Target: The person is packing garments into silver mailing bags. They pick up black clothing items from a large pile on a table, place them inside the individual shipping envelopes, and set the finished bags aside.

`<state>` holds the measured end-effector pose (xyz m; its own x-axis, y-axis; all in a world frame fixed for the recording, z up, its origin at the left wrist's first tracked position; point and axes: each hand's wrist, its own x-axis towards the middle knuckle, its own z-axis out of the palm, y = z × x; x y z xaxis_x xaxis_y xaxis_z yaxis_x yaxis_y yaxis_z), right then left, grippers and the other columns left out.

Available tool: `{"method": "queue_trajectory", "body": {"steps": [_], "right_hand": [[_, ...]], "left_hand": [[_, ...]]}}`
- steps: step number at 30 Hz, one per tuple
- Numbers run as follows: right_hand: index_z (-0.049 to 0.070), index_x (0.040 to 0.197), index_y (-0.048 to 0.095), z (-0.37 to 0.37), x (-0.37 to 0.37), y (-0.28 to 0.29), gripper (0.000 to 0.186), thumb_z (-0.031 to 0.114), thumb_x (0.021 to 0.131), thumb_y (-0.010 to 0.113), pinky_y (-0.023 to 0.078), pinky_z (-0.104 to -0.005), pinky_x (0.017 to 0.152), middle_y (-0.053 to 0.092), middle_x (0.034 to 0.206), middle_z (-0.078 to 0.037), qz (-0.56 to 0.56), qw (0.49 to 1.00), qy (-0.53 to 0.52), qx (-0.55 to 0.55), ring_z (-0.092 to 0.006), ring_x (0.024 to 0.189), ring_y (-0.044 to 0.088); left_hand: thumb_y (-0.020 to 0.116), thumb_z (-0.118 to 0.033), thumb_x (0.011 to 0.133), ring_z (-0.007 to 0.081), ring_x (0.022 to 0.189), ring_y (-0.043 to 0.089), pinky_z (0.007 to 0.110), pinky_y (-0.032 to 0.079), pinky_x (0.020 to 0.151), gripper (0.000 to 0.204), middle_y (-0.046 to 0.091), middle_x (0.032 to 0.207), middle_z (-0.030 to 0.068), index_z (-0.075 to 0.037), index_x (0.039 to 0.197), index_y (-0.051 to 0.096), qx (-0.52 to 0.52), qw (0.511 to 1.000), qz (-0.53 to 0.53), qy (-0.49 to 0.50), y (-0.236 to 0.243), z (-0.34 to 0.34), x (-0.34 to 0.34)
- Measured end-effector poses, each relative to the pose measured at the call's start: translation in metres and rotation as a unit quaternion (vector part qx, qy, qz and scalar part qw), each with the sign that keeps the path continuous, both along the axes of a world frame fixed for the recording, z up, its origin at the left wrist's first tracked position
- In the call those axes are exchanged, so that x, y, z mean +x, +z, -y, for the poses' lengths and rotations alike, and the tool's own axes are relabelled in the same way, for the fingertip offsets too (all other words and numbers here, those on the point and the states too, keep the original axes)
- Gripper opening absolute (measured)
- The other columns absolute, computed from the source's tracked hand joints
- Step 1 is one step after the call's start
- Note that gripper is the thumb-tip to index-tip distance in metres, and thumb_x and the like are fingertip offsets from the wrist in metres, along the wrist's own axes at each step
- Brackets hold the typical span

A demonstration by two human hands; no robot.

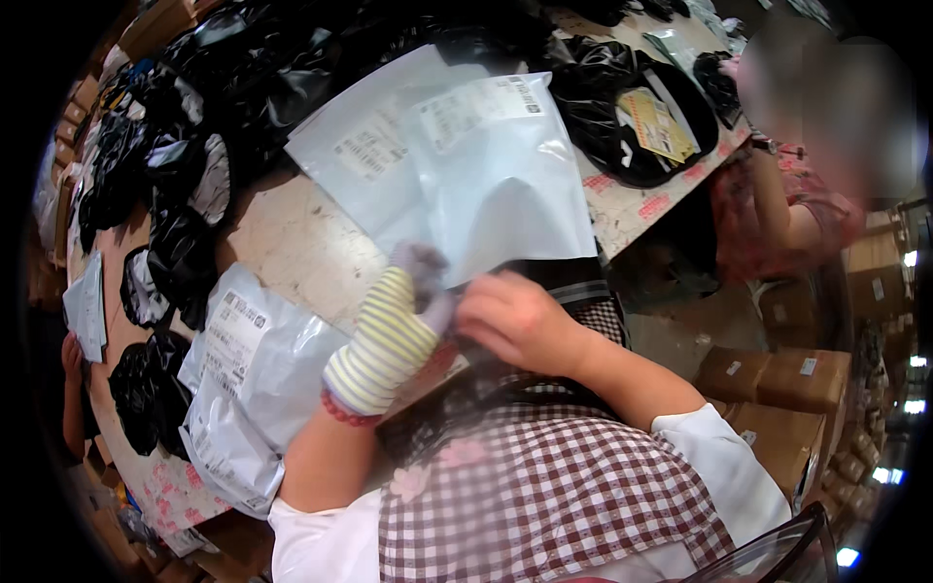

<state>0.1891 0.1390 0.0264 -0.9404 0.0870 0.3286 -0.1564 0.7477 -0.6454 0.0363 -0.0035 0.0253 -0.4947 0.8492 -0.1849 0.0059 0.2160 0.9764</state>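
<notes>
White mailer [515,175], contents hidden; hands [523,319] at lower corner

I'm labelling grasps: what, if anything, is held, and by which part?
The gloved left hand and bare right hand are at the near left corner of the front pale mailer; whether either grips it cannot be told.
</notes>
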Motion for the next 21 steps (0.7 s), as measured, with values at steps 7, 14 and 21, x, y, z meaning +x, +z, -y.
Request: {"method": "queue_trajectory", "body": {"steps": [7, 14, 21], "right_hand": [[0.004, 0.097, 0.069, -0.12, 0.15, 0.006, 0.012, 0.011, 0.095, 0.077, 0.049, -0.0246, 0.069, 0.066, 0.097, -0.003, 0.28, 0.849, 0.087, -0.44, -0.0084, 0.079, 0.061], [0.005, 0.108, 0.069, -0.127, 0.217, -0.008, 0.022, 0.011, 0.088, 0.076, 0.058, -0.0478, 0.082, 0.069, 0.107, -0.017, 0.24, 0.822, -0.473, 0.209, -0.0349, 0.095, 0.073], [0.006, 0.118, 0.07, -0.098, 0.078, 0.03, 0.033, 0.007, 0.086, 0.072, 0.054, -0.0446, 0.102, 0.067, 0.132, -0.014, -0.097, 0.879, -0.027, 0.466, -0.0299, 0.118, 0.066]], "left_hand": [[0.06, 0.003, 0.091, 0.0056, 0.073, 0.057, 0.023, 0.048, 0.069, 0.028, 0.058, 0.076, -0.0027, -0.006, 0.118, 0.057, -0.031, 0.999, -0.002, -0.024, 0.004, -0.001, -0.016], [0.059, 0.001, 0.095, 0.0024, 0.069, 0.052, 0.022, 0.044, 0.064, 0.025, 0.056, 0.076, -0.0059, -0.004, 0.119, 0.066, -0.035, 0.996, -0.011, -0.084, 0.015, 0.005, -0.02], [0.074, -0.004, 0.086, 0.0248, 0.091, 0.068, 0.038, 0.051, 0.075, 0.026, 0.072, 0.106, 0.01, -0.007, 0.112, 0.074, 0.144, 0.864, -0.48, 0.051, 0.025, -0.006, -0.02]]}}
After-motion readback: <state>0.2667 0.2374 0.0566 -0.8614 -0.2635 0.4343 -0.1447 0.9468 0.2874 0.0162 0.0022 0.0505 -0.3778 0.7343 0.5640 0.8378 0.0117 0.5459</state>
